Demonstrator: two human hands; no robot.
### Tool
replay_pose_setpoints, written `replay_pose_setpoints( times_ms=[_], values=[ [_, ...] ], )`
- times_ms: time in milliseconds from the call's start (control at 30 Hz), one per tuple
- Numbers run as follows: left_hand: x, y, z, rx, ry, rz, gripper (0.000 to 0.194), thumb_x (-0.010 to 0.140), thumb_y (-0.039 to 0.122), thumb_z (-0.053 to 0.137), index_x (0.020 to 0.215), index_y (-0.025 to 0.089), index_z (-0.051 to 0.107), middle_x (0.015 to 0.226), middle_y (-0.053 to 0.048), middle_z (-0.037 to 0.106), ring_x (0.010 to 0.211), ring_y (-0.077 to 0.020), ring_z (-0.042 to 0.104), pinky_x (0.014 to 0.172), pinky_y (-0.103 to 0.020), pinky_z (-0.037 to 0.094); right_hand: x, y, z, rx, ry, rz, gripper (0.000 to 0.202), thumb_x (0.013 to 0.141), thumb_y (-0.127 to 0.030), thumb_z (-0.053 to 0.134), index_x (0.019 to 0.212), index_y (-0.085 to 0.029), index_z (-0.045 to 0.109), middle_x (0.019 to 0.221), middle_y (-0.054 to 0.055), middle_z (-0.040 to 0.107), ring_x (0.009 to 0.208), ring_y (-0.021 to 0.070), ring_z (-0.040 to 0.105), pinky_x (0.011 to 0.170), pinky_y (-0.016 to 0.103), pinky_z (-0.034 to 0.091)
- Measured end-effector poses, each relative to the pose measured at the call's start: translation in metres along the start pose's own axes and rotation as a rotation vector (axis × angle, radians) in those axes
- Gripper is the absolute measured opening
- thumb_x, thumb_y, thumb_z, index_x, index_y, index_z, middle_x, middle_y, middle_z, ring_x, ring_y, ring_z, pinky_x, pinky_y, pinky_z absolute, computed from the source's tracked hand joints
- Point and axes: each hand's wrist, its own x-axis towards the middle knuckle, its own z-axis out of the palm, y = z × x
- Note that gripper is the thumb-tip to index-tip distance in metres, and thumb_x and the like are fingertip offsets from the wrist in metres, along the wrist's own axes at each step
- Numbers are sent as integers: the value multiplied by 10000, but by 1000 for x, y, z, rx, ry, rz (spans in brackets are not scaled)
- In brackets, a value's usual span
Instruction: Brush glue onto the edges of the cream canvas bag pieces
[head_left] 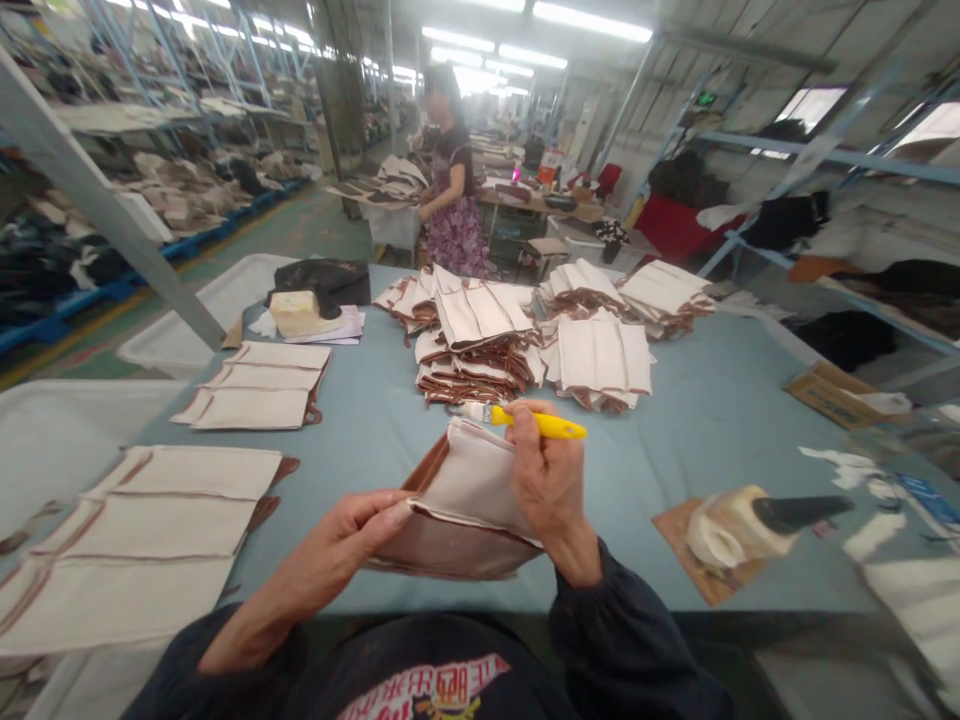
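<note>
A cream and brown fabric piece (472, 480), seemingly a bag panel, is raised above the table at its near edge. My left hand (345, 545) pinches its left edge between thumb and fingers. In my right hand (551, 480) is a paintbrush (544, 423) with a yellow handle, gripped in closed fingers. Its pale bristles point left, just above the panel's top edge; whether they touch it I cannot tell. The lower part of my right hand is against the panel's right side.
Stacked cream panels (480, 315) with brown edges stand at the table's back, more panels (142, 530) at left. A glue-stained container with a dark-handled tool (739, 530) sits on a brown board at right. A cardboard box (847, 395) lies far right. Beyond the table stands a person (454, 190).
</note>
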Motion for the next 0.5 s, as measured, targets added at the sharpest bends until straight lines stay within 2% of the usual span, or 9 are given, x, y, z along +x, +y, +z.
replay_pose_setpoints(
  times_ms=[133,300,367,500],
  values=[
    [-3,-7,2,49,-36,19,332,943,479,665,957,185,817,917,-60,804,912,-247,710,846,-327,578,8,5,-10,-23,15,57,355,1082,-450,477,971,-198,701,728,2,687,629,166,646,604,289,463],
    [-3,-2,22,181,-40,107,328,980,395,550,824,162,719,749,-6,670,698,-161,564,653,-246,458,7,12,-5,-44,7,86,389,1076,-488,471,978,-191,703,723,7,687,624,172,645,611,294,464],
    [-6,2,28,246,-57,155,330,995,360,502,808,166,692,720,7,626,676,-150,522,635,-244,417,4,15,-3,-77,27,80,387,1074,-488,472,982,-189,699,691,-2,668,600,169,631,611,292,460],
    [-12,7,35,289,-118,166,284,989,279,454,850,179,680,740,13,632,679,-147,541,634,-245,401,-6,17,-6,-43,72,36,336,1072,-447,495,1006,-186,696,673,-15,660,590,155,636,614,279,484]
  ],
)
